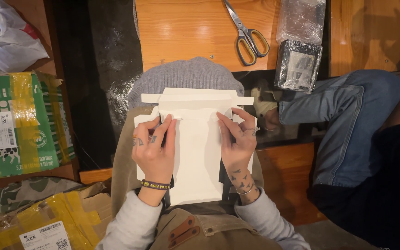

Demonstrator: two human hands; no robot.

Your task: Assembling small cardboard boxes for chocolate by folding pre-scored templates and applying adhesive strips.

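A white paper package (196, 153) with folded flaps lies on my lap, its top edge pointing away from me. My left hand (154, 149) presses on its left side, fingertips at the upper left fold. On its right side rests my right hand (238, 139), fingers pinching the upper right corner fold. Both hands grip the paper. A narrow white strip (195, 98) sticks out sideways at the package's top. Part of the package is hidden under my hands.
Scissors (247, 34) with grey-yellow handles lie on the wooden boards ahead. A plastic-wrapped dark box (299, 62) stands right of them. A person's leg in jeans (348, 115) is at right. A green carton (17, 122), a taped cardboard box (42, 220) and a white bag (3, 37) sit left.
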